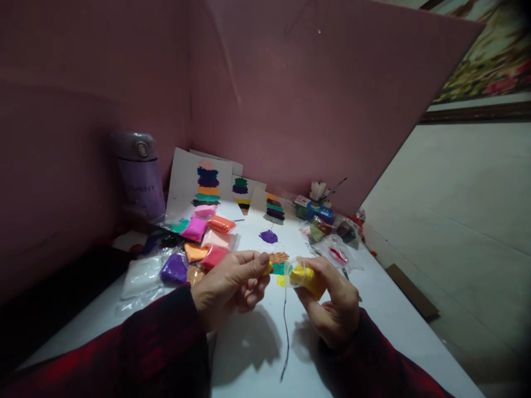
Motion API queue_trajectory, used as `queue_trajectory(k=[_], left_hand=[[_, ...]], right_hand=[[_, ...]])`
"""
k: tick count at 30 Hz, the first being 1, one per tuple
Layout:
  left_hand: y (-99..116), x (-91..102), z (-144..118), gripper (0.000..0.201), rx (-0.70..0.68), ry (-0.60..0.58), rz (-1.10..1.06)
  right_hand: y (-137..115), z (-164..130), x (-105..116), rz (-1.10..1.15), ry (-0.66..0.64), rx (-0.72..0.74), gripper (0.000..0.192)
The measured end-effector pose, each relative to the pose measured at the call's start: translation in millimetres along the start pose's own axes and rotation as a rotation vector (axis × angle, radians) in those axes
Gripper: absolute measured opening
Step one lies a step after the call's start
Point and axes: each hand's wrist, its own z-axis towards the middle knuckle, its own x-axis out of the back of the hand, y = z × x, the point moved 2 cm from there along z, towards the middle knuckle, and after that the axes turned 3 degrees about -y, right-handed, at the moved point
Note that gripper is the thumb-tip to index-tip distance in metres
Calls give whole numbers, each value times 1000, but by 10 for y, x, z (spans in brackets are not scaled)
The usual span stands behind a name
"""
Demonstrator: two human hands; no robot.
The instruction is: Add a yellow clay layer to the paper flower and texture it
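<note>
The right hand is curled around a clear plastic bag of yellow clay, fingers wrapped over it and the thumb pressed on top, holding it just above the white table. The left hand sits close beside it, thumb and forefinger pinched on a small yellow bit at the bag's open end, the other fingers folded under. Both wrists wear dark red sleeves.

Directly under the hands lies a white sheet with a thin black line drawn down it and patches of purple, orange and green clay pressed on above; the hands cover part of these patches. To the left, a heap of small clay bags in pink, orange, purple and green lies near the left hand. Behind it, finished sheets with stacked colour bands lean on the pink wall, next to a purple flask. To the right, more bags and a small box lie well apart from the hands.

The yellow clay looks soft and bright, bunched inside wrinkled film.
</note>
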Motion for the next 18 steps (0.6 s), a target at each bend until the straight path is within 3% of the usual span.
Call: queue_trajectory(k=[7,18], left_hand=[[1,-20,10,18,-78,-65,-73],[0,-37,-5,26,-145,-31,-12]], right_hand=[[-10,13,0,28,-15,-15,36],[-25,24,5,2,-6,23,37]])
